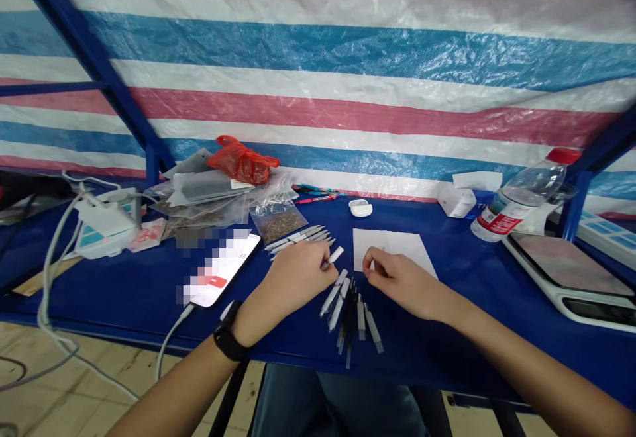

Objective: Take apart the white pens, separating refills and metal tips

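My left hand (301,275) is closed around a white pen barrel (336,255), whose end sticks out past the thumb and forefinger. My right hand (400,278) hovers by the near left part of a white paper sheet (420,248), fingers curled into a pinch; whatever is between the fingertips cannot be made out. Between and below the hands lie loose white pen barrels (338,304), several thin refills (348,341) and light grey pen pieces (373,330). Beyond my left hand, several white and silver pens (298,237) rest side by side, partly hidden by it.
At left lie a charging phone (228,271), a power strip (106,225) with cables and clear bags (278,222) of brown bits. A red plastic bag (243,162) sits behind. An earbud case (360,208), a bottle (519,202) and a scale (571,271) stand farther right.
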Demonstrator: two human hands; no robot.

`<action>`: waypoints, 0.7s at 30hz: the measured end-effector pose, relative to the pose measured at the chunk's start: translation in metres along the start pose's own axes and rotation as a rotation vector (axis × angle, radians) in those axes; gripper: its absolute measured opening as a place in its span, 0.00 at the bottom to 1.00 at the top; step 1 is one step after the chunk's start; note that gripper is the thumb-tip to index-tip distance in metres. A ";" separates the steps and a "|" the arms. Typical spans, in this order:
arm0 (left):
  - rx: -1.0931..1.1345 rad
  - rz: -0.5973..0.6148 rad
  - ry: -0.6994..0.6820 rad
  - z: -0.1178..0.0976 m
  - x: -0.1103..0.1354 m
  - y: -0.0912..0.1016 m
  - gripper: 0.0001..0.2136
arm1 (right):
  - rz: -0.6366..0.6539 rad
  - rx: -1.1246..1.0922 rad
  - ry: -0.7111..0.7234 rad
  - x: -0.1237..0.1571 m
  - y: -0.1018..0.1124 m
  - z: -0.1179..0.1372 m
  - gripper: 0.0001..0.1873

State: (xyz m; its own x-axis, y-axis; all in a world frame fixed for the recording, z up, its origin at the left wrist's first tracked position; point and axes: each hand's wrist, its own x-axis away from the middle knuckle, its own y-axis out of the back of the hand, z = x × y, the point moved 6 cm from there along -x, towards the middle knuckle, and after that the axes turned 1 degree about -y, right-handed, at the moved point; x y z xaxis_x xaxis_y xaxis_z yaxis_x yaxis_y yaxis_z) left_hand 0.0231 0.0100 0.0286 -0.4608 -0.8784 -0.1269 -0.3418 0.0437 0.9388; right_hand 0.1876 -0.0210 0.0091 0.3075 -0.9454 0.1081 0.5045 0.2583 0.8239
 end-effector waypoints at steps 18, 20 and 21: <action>0.498 -0.018 0.038 0.018 0.031 -0.004 0.04 | 0.252 0.886 0.828 0.020 -0.055 0.081 0.09; 0.500 -0.013 0.048 0.019 0.032 -0.005 0.04 | 0.223 0.884 0.865 0.018 -0.059 0.083 0.09; 0.500 -0.014 0.051 0.020 0.032 -0.005 0.04 | 0.209 0.881 0.873 0.017 -0.060 0.083 0.09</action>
State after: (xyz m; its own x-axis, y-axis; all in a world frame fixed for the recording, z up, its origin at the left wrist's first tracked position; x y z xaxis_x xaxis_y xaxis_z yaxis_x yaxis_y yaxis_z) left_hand -0.0062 -0.0088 0.0137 -0.4167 -0.9023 -0.1108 -0.7039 0.2432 0.6674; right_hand 0.0953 -0.0692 0.0077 0.9163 -0.3693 0.1551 -0.2239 -0.1512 0.9628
